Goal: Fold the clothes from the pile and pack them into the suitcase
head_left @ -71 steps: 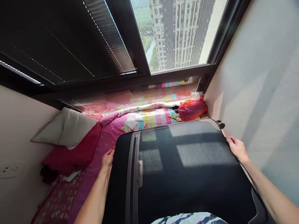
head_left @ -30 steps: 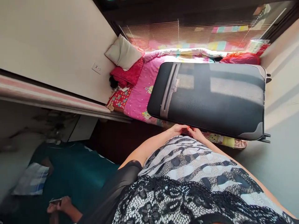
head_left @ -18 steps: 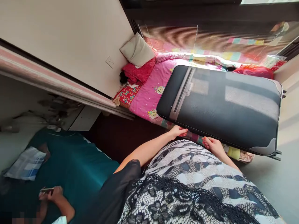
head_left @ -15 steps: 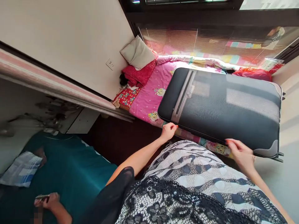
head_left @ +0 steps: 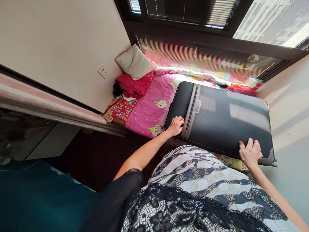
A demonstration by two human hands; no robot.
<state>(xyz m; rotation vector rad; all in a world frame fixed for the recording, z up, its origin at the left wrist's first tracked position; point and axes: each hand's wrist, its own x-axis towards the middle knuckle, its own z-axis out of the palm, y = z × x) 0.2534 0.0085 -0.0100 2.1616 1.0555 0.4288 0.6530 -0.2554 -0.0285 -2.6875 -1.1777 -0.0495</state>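
A large black suitcase [head_left: 217,119] with grey trim lies flat on the padded window seat. My left hand [head_left: 176,126] rests on its near left corner, beside the grey zip strip [head_left: 192,112]. The fingers there are bent and a little apart, and nothing is held in them. Toward the near right corner, my right hand [head_left: 250,153] lies on the lid with its fingers spread. The suitcase's underside is hidden.
A pink cartoon-print quilt [head_left: 154,100] covers the seat, with a grey pillow [head_left: 136,62] and red cloth [head_left: 135,83] at its left end. A window with blinds runs behind. The right wall [head_left: 289,116] stands close to the suitcase. Teal bedding [head_left: 43,199] is at lower left.
Both hands have moved from the suitcase's near edge onto its top, and their curled fingers have opened. The view has shifted, so another person's hand at lower left is out of sight.
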